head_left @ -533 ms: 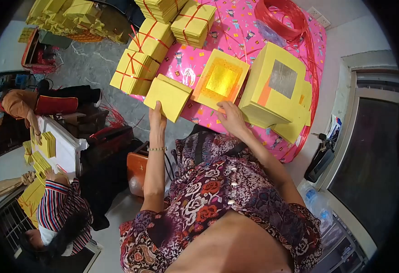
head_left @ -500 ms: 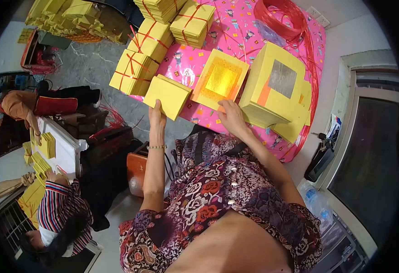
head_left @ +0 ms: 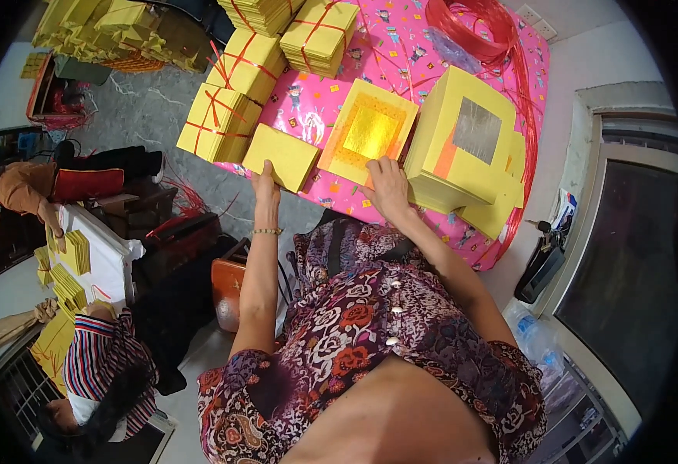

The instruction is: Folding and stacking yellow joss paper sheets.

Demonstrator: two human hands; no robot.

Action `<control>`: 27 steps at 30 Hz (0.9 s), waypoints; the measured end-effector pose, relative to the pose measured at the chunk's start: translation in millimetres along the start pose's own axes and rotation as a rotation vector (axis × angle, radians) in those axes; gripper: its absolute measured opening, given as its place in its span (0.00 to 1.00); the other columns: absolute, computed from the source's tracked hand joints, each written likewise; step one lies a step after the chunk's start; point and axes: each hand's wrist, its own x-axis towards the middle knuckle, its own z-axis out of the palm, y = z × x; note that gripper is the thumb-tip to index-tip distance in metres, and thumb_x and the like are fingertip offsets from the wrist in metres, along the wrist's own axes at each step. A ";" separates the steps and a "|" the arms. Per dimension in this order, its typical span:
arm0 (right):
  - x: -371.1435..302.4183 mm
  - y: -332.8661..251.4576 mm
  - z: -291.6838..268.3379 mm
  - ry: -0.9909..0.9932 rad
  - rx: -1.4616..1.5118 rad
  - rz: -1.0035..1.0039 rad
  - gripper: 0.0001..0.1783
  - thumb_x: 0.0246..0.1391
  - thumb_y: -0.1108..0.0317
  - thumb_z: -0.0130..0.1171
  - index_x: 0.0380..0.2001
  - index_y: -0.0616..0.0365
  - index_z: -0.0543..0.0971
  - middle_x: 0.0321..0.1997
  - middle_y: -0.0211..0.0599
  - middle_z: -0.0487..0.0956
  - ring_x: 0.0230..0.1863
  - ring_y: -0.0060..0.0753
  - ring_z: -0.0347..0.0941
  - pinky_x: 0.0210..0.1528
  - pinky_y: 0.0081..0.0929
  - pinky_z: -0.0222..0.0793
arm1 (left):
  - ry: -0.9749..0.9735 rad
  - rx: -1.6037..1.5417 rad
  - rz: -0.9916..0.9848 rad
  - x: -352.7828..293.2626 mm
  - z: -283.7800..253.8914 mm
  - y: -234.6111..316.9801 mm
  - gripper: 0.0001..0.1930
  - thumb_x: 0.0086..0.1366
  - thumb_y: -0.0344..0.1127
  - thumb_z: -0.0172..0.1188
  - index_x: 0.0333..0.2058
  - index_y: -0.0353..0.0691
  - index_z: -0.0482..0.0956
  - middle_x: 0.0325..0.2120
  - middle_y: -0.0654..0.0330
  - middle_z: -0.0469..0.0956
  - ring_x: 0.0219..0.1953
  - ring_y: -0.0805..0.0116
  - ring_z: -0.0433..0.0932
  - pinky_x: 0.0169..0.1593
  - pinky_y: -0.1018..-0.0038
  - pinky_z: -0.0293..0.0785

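Note:
My left hand [head_left: 265, 186] grips a thin stack of yellow paper [head_left: 283, 155] at its near edge, thumb on top and the fingers hidden underneath. To its right lies a yellow paper pile [head_left: 337, 155] whose top sheet bears an orange-bordered gold foil square [head_left: 373, 130]. My right hand [head_left: 389, 188] is closed over the near right corner of that pile, fingertips on the top sheet. Just right of this hand stands a tall stack of yellow paper [head_left: 439, 182], with a silver foil square [head_left: 476, 131] on top.
Bundles of yellow paper [head_left: 219, 127] tied with red strips stand at the table's left. A red strip coil [head_left: 470, 39] lies at the back of the pink tablecloth [head_left: 296, 100]. Left, two people [head_left: 25, 189] [head_left: 107, 359] handle yellow paper at a white table [head_left: 107, 255].
The thin stack in my left hand has turned a little and its layers look more even. My right hand's fingers have come further over the edge of the gold foil pile.

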 end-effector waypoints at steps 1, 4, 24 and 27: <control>-0.3 1.0 0.4 -0.002 0.001 0.001 0.31 0.34 0.63 0.71 0.43 0.58 0.70 0.41 0.41 0.67 0.44 0.43 0.65 0.41 0.38 0.64 | 0.001 0.001 -0.001 0.3 -0.7 -1.3 0.20 0.66 0.27 0.51 0.56 0.39 0.63 0.50 0.58 0.71 0.49 0.62 0.73 0.53 0.66 0.72; -0.2 -0.2 -2.7 0.006 0.018 -0.030 0.30 0.34 0.63 0.71 0.43 0.58 0.70 0.40 0.40 0.67 0.44 0.43 0.65 0.40 0.38 0.65 | -0.006 0.021 0.053 4.0 -11.0 -8.5 0.19 0.65 0.27 0.54 0.55 0.36 0.65 0.49 0.58 0.73 0.47 0.64 0.74 0.50 0.67 0.73; -5.1 6.8 7.7 0.171 0.509 0.190 0.07 0.47 0.67 0.63 0.25 0.58 0.78 0.32 0.37 0.72 0.39 0.40 0.67 0.43 0.35 0.63 | -0.155 0.458 0.222 -65.7 33.7 6.1 0.13 0.63 0.30 0.56 0.46 0.35 0.70 0.34 0.56 0.77 0.31 0.71 0.76 0.34 0.79 0.72; -4.3 9.9 12.3 0.143 0.561 0.238 0.07 0.47 0.66 0.63 0.25 0.58 0.78 0.32 0.37 0.71 0.39 0.40 0.66 0.43 0.35 0.63 | -0.374 0.350 -0.060 -93.6 58.7 9.4 0.12 0.65 0.29 0.54 0.46 0.34 0.70 0.37 0.54 0.79 0.34 0.70 0.79 0.36 0.79 0.74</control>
